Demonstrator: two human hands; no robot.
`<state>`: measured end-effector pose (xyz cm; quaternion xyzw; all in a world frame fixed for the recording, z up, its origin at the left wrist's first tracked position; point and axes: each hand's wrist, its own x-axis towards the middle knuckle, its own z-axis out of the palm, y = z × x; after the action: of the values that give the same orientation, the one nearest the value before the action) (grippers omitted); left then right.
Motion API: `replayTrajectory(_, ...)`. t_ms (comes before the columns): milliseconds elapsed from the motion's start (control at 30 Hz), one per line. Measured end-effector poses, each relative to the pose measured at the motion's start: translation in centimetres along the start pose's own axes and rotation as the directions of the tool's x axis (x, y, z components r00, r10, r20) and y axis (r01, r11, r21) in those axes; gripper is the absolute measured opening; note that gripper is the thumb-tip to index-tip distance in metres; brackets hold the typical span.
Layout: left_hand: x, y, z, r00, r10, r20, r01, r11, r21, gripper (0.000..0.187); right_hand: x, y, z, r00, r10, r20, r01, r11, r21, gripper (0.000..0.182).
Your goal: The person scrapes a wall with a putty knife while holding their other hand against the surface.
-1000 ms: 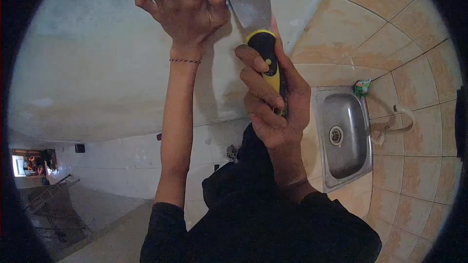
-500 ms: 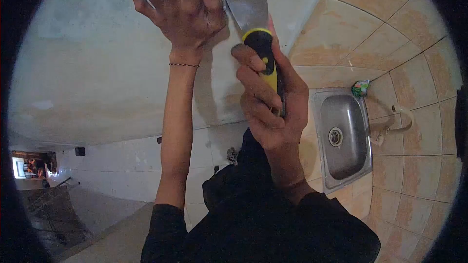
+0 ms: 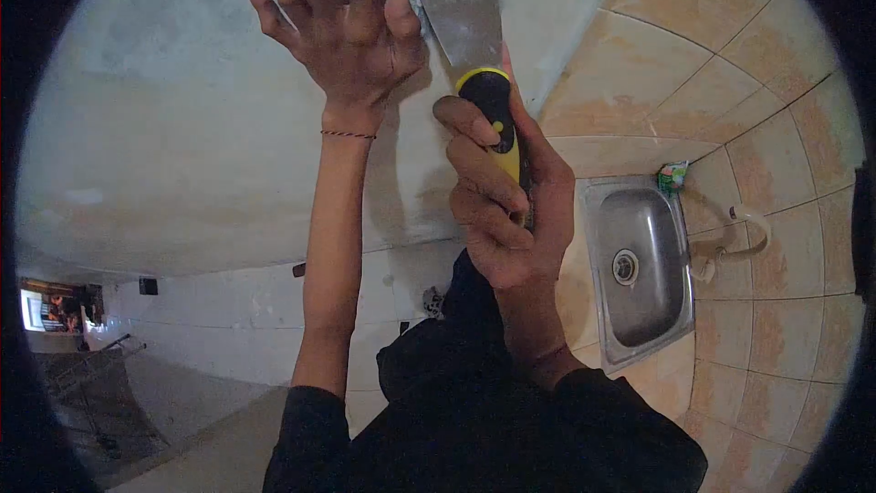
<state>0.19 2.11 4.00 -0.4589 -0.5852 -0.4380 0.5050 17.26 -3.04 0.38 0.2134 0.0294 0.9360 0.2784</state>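
Observation:
My right hand [image 3: 511, 192] is wrapped round the black and yellow handle of a putty knife [image 3: 461, 14], its wide metal blade pointing up against the pale wall [image 3: 182, 128]. Left of the blade, my left hand [image 3: 351, 46] is spread with its fingers apart against the same wall, its thumb close to the blade's left edge. A thin braided cord circles the left wrist. Around the hands the wall surface looks patchy, with bluish-grey areas toward the top.
To the right, a steel sink [image 3: 648, 310] is set beside tan tiled walls [image 3: 693, 64]. A curved pale tap [image 3: 753, 228] and a green packet [image 3: 672, 177] are at its edge. A dark rack-like object [image 3: 96, 383] stands at the lower left, near a bright window [image 3: 34, 310].
The putty knife and my right hand sit slightly lower in view, so more of the blade shows. My left hand also appears a little lower, still spread.

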Motion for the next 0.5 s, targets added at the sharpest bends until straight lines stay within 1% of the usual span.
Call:
replayTrajectory(100,0.0,-1.4,1.5,0.978,0.138,-0.159,-0.138,0.99,0.008,0.053,-0.2,0.0,0.2,1.0,0.005,-0.011,-0.005,1.0,0.007,0.034)
replayTrajectory(133,0.0,-1.4,1.5,0.982,0.121,-0.143,-0.122,0.993,0.003,0.053,-0.2,-0.1,0.2,1.0,0.006,-0.017,-0.006,1.0,-0.004,0.034)
replayTrajectory(200,-0.3,-1.0,1.1,0.991,0.086,-0.102,-0.088,0.996,-0.008,0.054,0.4,-0.1,0.5,1.0,0.001,0.001,-0.001,1.0,0.019,0.027)
replayTrajectory(233,-0.4,-1.0,1.0,0.992,0.082,-0.098,-0.084,0.996,-0.009,0.054,0.4,0.0,0.6,1.0,-0.006,0.006,0.005,0.999,0.034,0.028)
replayTrajectory(333,-0.3,-0.9,0.9,0.994,0.078,-0.082,-0.079,0.997,-0.014,0.055,0.2,0.1,1.0,0.998,-0.053,-0.029,0.052,0.999,-0.011,0.027)
replayTrajectory(433,-0.1,-0.8,0.8,0.996,0.056,-0.076,-0.057,0.998,-0.014,0.054,-0.1,-0.3,1.1,0.997,0.001,-0.072,-0.001,1.0,0.005,0.03)
replayTrajectory(500,-0.1,-0.4,0.5,0.997,0.033,-0.065,-0.035,0.999,-0.025,0.053,0.0,-0.3,1.8,0.996,0.036,-0.086,-0.03,0.997,0.073,0.029)
